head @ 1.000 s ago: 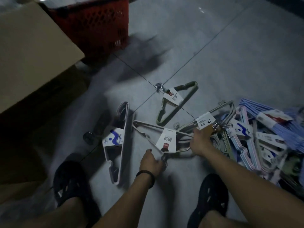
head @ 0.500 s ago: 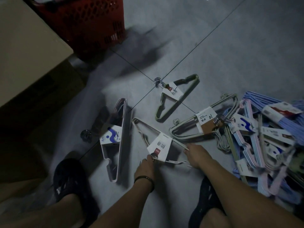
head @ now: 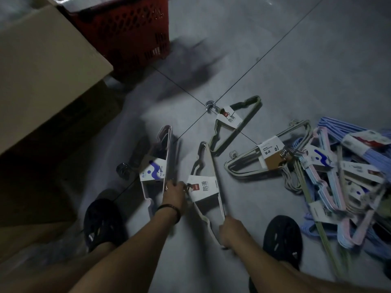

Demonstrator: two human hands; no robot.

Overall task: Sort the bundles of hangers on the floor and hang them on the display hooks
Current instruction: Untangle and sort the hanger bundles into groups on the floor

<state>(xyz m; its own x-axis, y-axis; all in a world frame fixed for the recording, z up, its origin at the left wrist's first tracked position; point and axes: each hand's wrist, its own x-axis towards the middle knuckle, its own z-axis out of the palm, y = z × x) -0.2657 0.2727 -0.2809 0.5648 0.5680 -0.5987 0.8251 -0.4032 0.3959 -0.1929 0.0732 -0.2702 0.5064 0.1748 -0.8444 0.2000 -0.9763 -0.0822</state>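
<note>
A beige hanger bundle [head: 206, 190] with a white and red label lies upright on the grey floor in front of me. My left hand [head: 174, 194] grips it at the hook side by the label. My right hand [head: 229, 229] holds its lower corner. To the left lies a pink bundle [head: 156, 166] with a blue-marked label. Farther out rest a green bundle [head: 234, 121] and a pale bundle [head: 268, 153] marked 10. A heap of blue and pink bundles [head: 342, 182] fills the right side.
A red shopping basket [head: 127, 32] stands at the top left, beside a large cardboard box [head: 42, 66]. My two black shoes [head: 101, 225] [head: 282, 237] flank the hands. Bare grey tile floor [head: 275, 60] stretches beyond the bundles.
The beige bundle has turned from lying across to pointing away from me. My right hand slid down to its lower corner; my left hand stayed by the label.
</note>
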